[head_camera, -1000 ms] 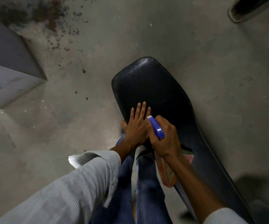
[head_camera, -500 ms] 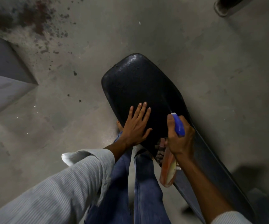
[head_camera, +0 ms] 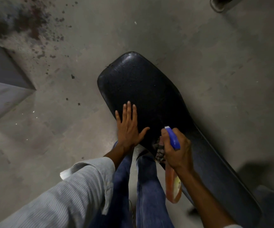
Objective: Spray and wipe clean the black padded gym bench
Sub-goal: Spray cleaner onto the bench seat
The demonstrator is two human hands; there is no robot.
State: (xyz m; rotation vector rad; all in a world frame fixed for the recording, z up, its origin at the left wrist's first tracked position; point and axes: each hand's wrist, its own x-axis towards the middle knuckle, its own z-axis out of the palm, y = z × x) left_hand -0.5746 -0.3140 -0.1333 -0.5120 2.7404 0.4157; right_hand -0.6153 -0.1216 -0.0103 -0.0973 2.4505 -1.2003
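Your left-hand fingers (head_camera: 127,111) lie spread and flat, the thumb splayed toward the right, pressed palm-down on the black padded gym bench surface (head_camera: 149,89). That left hand (head_camera: 128,129) sits at the near left edge of the pad, its wrist running back into a rolled-up pale striped shirt sleeve (head_camera: 77,191). Your right-hand fingers (head_camera: 164,134) are curled tight around the neck of an orange spray bottle with a blue trigger head (head_camera: 172,137), the white nozzle tip pointing out over the pad. The right hand (head_camera: 176,150) also pins a dark, patterned piece of cloth (head_camera: 159,150) against the bottle; how much of it there is, you cannot tell. The bottle's orange body hangs down below your wrist, beside the bench edge. The bench runs from upper centre down to the lower right, its far rounded end glistening with fine droplets. Your blue jeans-clad legs (head_camera: 146,186) stand just beside the pad on the grey concrete floor (head_camera: 67,129), which carries dark speckled stains (head_camera: 34,27) at upper left.
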